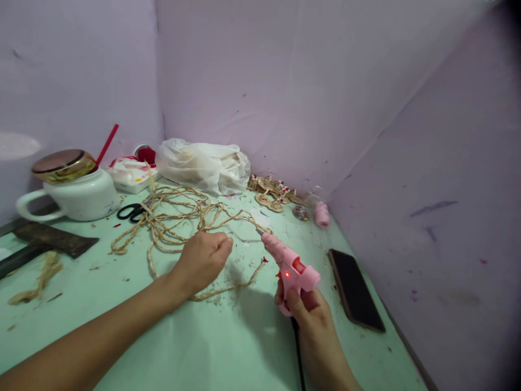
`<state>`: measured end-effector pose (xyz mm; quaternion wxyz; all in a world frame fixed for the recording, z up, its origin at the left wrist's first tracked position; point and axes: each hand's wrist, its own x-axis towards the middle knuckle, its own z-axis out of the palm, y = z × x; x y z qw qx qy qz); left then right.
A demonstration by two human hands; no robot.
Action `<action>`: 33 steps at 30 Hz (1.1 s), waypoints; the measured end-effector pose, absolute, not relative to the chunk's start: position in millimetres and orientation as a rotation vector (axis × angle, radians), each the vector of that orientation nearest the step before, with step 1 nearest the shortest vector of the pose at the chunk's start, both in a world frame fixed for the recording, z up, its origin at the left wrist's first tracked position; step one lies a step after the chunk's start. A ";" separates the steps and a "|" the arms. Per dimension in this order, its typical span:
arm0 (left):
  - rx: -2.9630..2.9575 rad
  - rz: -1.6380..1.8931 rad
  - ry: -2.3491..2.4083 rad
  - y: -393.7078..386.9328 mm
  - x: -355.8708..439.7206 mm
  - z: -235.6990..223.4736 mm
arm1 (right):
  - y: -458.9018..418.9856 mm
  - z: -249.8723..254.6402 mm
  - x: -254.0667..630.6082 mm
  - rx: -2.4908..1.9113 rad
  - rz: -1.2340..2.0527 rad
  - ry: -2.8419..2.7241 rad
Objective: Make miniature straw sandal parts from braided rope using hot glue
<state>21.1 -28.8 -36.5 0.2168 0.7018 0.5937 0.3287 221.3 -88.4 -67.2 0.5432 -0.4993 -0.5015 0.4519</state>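
In my right hand [303, 312] is a pink glue gun [291, 266], gripped by its handle, with a red light lit on its side. Its nozzle points up and to the left, close to a strand of braided straw rope [244, 282]. My left hand [207, 258] is closed in a fist above the table, left of the glue gun; whatever its fingers hold is hidden from view. Loose coils of the rope spread behind and around this hand. One rope end, with a small red bit at its tip, lies between my two hands.
Black-handled scissors [132, 212] lie left of the coils. A hammer-like tool [57, 241] and a white mug [83, 195] are farther left. At the back are a white plastic bag [203, 165] and woven straw pieces [271, 195]. Pink thread [321, 214] and a phone [355, 288] sit right.
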 end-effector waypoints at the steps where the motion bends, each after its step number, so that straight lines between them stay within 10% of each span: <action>1: 2.031 0.848 1.641 -30.6 22.3 -37.6 | -87.9 -66.0 224.3 -1.197 0.984 -1.268; 12: 2.066 0.773 1.718 -30.8 18.0 -34.1 | -76.3 -76.5 240.4 -1.049 -0.119 -2.152; 33: 2.208 1.285 1.124 -40.6 29.8 -43.6 | -75.4 -79.8 238.5 -1.040 -0.265 -2.204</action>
